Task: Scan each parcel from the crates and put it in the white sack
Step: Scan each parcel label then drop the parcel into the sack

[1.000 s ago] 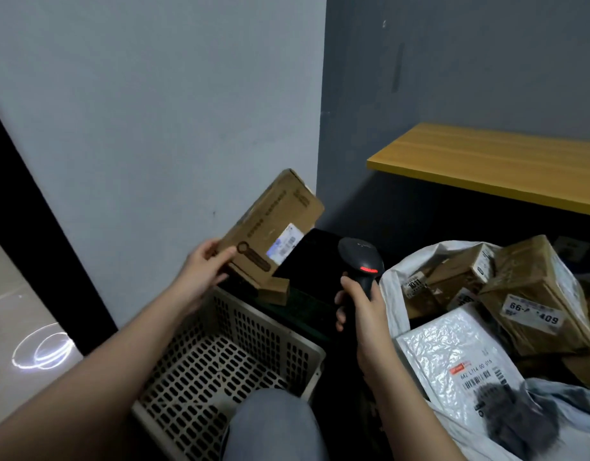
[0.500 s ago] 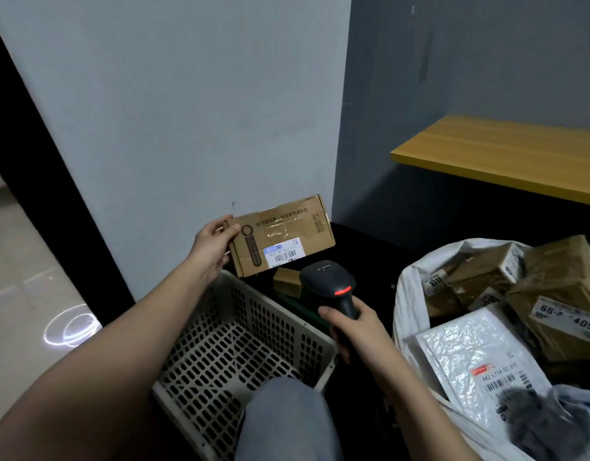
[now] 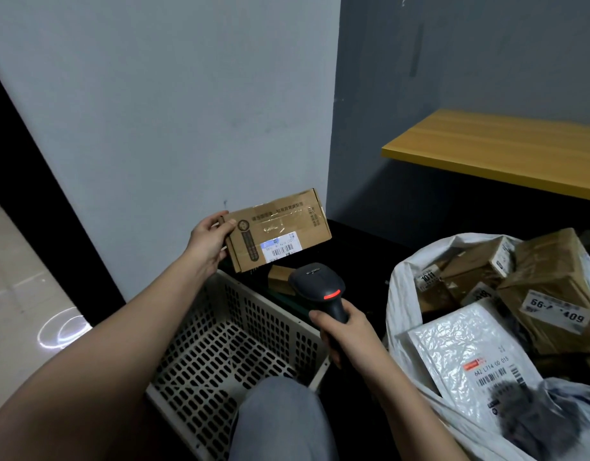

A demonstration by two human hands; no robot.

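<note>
Parcel (image 3: 280, 230) clamped in left hand (image 3: 209, 240) grip, scanner (image 3: 321, 289) clamped in right hand (image 3: 348, 334) grip.

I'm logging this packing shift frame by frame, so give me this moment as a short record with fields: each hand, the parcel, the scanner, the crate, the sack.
left hand: left hand grips the cardboard parcel by its left end, above the crate
parcel label: barcode label faces the camera
right hand: right hand holds the scanner by its handle
scanner: red light lit, head below the parcel
crate: perforated white crate, no parcel visible inside
sack: white sack open, holding several boxes and a white mailer
</note>
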